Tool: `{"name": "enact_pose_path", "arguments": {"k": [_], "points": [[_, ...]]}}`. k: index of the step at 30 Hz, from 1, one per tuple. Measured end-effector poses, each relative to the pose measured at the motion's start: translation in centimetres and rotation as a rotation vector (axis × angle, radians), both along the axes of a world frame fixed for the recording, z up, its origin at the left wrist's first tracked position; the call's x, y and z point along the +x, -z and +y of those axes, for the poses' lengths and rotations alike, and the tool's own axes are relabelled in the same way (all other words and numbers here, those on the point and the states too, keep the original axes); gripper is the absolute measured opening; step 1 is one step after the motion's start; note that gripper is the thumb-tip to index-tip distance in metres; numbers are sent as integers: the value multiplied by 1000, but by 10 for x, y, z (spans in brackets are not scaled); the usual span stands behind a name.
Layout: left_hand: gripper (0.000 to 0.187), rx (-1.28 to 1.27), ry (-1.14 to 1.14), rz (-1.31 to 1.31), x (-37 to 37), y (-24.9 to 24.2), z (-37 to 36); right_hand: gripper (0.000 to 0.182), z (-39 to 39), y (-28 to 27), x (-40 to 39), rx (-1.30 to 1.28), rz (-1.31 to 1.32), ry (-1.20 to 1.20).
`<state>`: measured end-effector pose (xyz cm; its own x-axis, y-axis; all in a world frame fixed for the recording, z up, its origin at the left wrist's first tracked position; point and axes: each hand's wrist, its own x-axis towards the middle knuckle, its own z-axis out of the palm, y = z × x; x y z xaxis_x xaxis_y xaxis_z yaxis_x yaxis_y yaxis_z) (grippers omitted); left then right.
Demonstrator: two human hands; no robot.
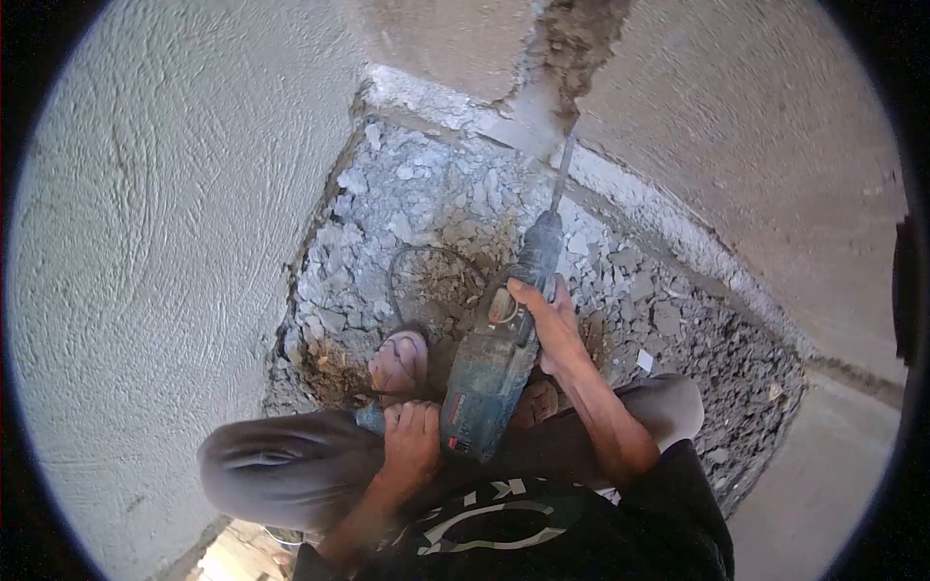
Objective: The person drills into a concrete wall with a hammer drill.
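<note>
A dusty dark-green demolition hammer [487,373] lies across my lap, slanting up and to the right. Its long steel chisel bit [563,174] points at the foot of the wall, the tip at or very near the base of a broken channel [572,58]. My left hand [412,438] is wrapped round the rear handle, next to the blue-grey end of a grip [370,416]. Farther forward, my right hand [550,321] grips the side of the body, thumb across the top. The undersides of both hands are hidden.
Broken plaster rubble [426,184] and loose dark soil [717,397] cover the ground. A black cord [392,276] loops by my sandalled foot [399,363]. Rough plastered surface [165,223] lies to the left, a smoother wall [746,126] ahead. A white chip [644,360] rests at right.
</note>
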<state>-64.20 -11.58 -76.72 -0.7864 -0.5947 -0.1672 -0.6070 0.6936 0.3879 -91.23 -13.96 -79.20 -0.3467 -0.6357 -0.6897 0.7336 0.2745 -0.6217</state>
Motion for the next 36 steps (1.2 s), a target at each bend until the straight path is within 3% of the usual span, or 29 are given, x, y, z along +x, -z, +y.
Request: {"name": "enact_pose_path", "arguments": {"k": [6, 8, 9, 11, 12, 17, 21, 28, 32, 36], "points": [[45, 38, -37, 36, -2, -7, 4, 111, 6, -6, 2, 7, 20, 29], [46, 1, -25, 38, -1, -4, 1, 84, 1, -11, 1, -103, 33, 26], [47, -13, -7, 34, -1, -4, 0, 84, -1, -11, 0, -118, 35, 35], [47, 11, -6, 20, 0, -7, -1, 113, -1, -9, -2, -65, 20, -19], [47, 48, -17, 3, 0, -8, -2, 113, -2, -12, -3, -72, 24, -6], [52, 26, -15, 46, 4, -5, -3, 90, -5, -23, 0, -70, 13, -8], [54, 42, 4, 49, 3, -8, -5, 92, -4, -22, 0, -66, -5, -1], [45, -3, -43, 123, 0, -12, -22, 74, -15, -28, 5, -70, 34, 75], [45, -97, -81, 2, 2, -12, -37, 63, -28, -14, 11, -35, 64, 113], [46, 57, -93, -29, 5, -20, -55, 72, -39, -6, 12, 91, 127, 48]]}}
